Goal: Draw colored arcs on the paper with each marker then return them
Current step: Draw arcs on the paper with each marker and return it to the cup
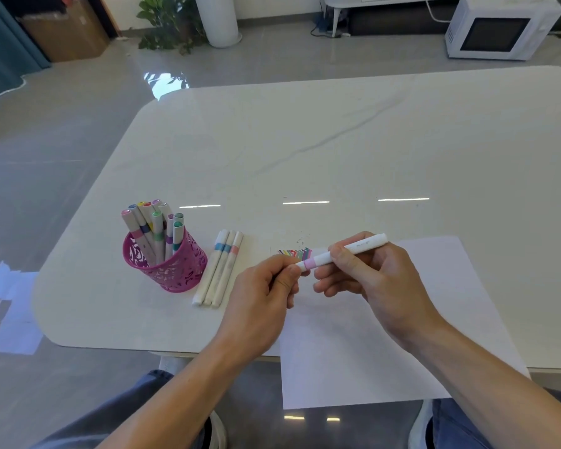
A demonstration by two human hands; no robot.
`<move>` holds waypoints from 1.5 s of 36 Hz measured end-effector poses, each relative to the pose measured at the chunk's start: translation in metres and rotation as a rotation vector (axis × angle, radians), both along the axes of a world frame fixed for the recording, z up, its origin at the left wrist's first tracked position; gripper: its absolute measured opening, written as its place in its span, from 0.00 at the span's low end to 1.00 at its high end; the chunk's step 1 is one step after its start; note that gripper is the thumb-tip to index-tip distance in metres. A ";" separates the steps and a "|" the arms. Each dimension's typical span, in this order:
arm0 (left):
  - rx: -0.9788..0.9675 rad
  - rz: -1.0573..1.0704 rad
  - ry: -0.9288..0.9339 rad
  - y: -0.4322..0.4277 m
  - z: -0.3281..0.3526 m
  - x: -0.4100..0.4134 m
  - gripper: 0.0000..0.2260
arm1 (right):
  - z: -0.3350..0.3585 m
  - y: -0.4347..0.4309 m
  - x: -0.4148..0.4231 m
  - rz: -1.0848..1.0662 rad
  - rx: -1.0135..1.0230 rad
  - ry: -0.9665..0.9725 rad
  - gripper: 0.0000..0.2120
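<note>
Pink-banded marker (344, 252), likely light, stiff and slick, sits above the paper (434, 319) on the table (305, 140): your right hand (370, 280) grips its barrel, your left hand (259, 296) pinches the cap end, the surest hold.

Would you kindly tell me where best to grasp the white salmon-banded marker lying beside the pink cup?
Probably pinch the white salmon-banded marker at mid-barrel, from above on its right: it lies flat, pressed against a blue-banded marker leftward, right flank free.
</note>
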State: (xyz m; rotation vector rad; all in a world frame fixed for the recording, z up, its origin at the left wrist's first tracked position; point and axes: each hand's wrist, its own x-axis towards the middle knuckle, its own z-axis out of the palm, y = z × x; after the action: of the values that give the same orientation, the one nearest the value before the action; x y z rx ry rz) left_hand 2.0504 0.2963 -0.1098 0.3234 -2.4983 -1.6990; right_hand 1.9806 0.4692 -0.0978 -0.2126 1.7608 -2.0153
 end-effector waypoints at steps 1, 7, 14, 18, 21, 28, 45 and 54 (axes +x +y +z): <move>-0.003 -0.001 -0.001 0.000 0.001 0.001 0.10 | 0.000 0.001 0.001 0.006 -0.003 -0.001 0.10; -0.026 0.003 -0.018 0.001 0.005 0.003 0.10 | -0.001 0.001 0.003 0.027 -0.018 -0.020 0.10; 0.000 -0.009 0.002 -0.003 0.016 0.002 0.08 | 0.009 0.000 -0.003 0.051 -0.089 -0.138 0.17; 0.103 0.072 0.032 -0.009 0.022 0.004 0.06 | 0.012 -0.003 -0.007 0.078 -0.096 -0.211 0.16; 0.221 0.136 0.054 -0.012 0.026 0.005 0.05 | 0.011 -0.006 -0.007 0.043 -0.058 -0.244 0.17; 0.263 0.286 0.230 -0.031 0.046 0.009 0.05 | 0.003 -0.006 -0.010 -0.032 0.154 -0.253 0.09; -0.500 0.577 0.564 -0.091 0.067 0.028 0.12 | -0.009 -0.006 -0.013 0.162 0.603 -0.088 0.04; -0.614 0.568 0.481 -0.101 0.059 0.025 0.11 | -0.009 -0.006 -0.013 0.168 0.605 -0.087 0.04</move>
State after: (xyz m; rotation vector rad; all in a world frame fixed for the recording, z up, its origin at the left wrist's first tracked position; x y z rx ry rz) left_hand 2.0753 0.1952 -0.0505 0.4371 -2.1344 -0.6588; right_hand 1.9671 0.4629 -0.1069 -0.0722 2.1192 -1.2826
